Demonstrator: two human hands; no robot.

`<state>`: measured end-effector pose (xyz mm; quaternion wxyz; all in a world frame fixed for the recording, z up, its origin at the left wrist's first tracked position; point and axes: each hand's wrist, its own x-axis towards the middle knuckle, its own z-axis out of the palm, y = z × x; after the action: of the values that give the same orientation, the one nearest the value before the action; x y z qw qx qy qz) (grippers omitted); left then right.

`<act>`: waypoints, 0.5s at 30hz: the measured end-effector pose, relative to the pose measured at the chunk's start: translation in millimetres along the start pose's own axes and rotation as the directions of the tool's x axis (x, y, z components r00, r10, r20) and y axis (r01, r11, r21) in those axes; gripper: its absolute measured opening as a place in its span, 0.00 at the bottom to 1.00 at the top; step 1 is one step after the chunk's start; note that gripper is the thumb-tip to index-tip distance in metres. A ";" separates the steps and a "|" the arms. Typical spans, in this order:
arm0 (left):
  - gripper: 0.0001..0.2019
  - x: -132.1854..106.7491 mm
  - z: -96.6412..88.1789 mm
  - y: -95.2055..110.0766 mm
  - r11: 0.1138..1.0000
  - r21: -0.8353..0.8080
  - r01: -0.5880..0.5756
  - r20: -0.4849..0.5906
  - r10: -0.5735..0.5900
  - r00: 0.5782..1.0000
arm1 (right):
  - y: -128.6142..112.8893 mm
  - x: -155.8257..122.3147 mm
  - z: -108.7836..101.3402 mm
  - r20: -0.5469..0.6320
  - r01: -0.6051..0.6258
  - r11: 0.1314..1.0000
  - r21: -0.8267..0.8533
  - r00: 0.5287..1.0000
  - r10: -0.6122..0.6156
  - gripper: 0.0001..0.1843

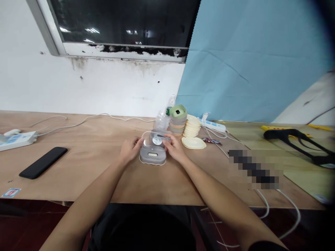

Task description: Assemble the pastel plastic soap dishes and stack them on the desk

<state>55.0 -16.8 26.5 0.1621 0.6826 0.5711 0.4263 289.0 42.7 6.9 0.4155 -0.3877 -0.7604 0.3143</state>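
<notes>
On the surface (157, 186), head view, the clear cover (149, 141) is near the front middle, at the rear of the grey box (152, 159). Whether it rests on the box or is held just above cannot be told.

Left hand (128, 150): grip pinched on the cover's left edge. Right hand (173, 146): grip clamped on its right edge, fingers beside the round label (157, 141).

Risks, as judged: the cover looks thin and smooth; uneven force between the two grips could twist it or let one side slip. Squeezing inward could bow the wall or crease it. A downward push off-centre could skid the box, since neither hand appears to brace its front.

Just behind and to the right stand the stacked tubs (178, 122) and the cream stack (192, 127), with one loose cream piece (193, 143) in front. A wide sweep of the right hand could knock these over; the cream stack looks uneven. The clear plastic (161, 121) behind looks light, hence easily tipped.
</notes>
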 end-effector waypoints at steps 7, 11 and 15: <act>0.31 3.5 -2.3 -5.0 0.955 0.296 0.011 0.166 -0.063 0.984 | -8.3 -1.3 -9.4 0.135 -0.165 0.984 -0.069 0.976 0.173 0.21; 0.31 4.3 0.4 -7.1 0.927 0.373 -0.042 0.279 -0.069 0.958 | -6.2 -2.4 -12.6 0.257 -0.133 0.976 -0.174 0.950 0.176 0.20; 0.31 5.3 0.0 -8.2 0.916 0.398 -0.051 0.341 -0.096 0.935 | -0.9 -3.0 -13.1 0.280 -0.095 0.975 -0.200 0.948 0.150 0.21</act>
<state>49.6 -9.5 22.8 0.1235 0.7599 0.6155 0.1689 301.3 41.7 12.4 0.2403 -0.4200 -0.8137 0.3220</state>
